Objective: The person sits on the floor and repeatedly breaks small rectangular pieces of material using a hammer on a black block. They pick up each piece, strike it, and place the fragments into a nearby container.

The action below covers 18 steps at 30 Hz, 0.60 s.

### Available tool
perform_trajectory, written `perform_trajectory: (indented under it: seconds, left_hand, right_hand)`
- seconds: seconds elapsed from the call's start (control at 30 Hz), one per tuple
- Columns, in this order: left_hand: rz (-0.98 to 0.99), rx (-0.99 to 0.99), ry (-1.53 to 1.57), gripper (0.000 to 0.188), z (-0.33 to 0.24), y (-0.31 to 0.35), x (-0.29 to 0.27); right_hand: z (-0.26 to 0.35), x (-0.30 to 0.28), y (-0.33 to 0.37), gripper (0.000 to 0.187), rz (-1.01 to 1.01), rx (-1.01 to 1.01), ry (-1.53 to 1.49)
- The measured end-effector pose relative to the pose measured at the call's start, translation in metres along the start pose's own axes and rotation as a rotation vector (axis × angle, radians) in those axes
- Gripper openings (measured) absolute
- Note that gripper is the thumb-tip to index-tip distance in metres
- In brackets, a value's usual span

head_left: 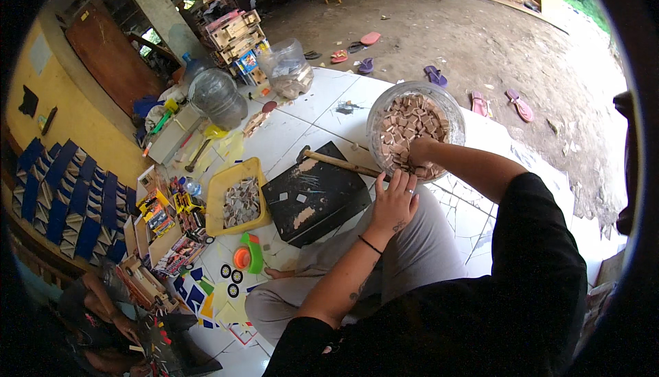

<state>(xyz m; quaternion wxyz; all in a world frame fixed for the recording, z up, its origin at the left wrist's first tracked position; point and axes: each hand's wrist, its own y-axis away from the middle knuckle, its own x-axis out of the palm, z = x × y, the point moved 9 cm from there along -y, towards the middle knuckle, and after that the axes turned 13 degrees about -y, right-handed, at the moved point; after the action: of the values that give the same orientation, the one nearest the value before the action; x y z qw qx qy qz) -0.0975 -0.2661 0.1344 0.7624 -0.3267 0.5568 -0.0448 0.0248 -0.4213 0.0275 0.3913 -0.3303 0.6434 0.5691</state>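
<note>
My right hand [421,152] reaches into a clear round plastic tub, its fingers hidden among small brown wooden blocks [415,120]. The tub's rim [458,106] rises around them. My left hand [396,202] lies on my bent knee, fingers stretched out, beside the tub. Close to its fingertips ends the wooden handle of a hammer [340,163], which lies across a black box-like block [319,205]. Small nails and a few pale pieces are scattered on that block.
A yellow basin [214,202] of small grey pieces stands left of the block. Tape rolls [252,255], black wheels [233,281] and wooden toy trucks [182,243] lie farther left. Another person's hand [127,329] works at lower left. Clear containers [218,99] and sandals [520,106] are beyond.
</note>
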Motion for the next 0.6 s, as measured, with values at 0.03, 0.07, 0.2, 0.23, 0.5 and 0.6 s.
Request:
perform_trajectory:
  seconds: [0.03,0.07,0.2,0.23,0.5,0.6]
  left_hand:
    - [-0.008,-0.001,0.005,0.043,0.0,0.0,-0.001]
    - [-0.016,-0.004,0.01,0.043,0.0,-0.001,-0.003]
    - [0.0,-0.015,0.025,0.042,0.0,-0.002,-0.003]
    - [-0.008,-0.021,0.006,0.043,0.0,-0.002,-0.004]
    - [0.021,-0.023,-0.029,0.043,-0.001,-0.001,0.0]
    - [0.029,-0.027,-0.017,0.043,-0.001,-0.002,-0.004]
  right_hand:
    - [0.0,-0.016,0.01,0.027,-0.109,0.0,-0.182]
    - [-0.005,-0.03,0.024,0.026,-0.211,0.002,-0.356]
    - [-0.011,-0.082,0.093,0.025,-0.642,-0.234,-1.009]
    - [-0.012,-0.079,0.103,0.024,-0.601,-0.267,-1.29]
    - [0.025,-0.052,0.159,0.018,-0.402,-0.458,-2.214]
    - [0.031,-0.052,0.163,0.02,-0.37,-0.488,-2.294]
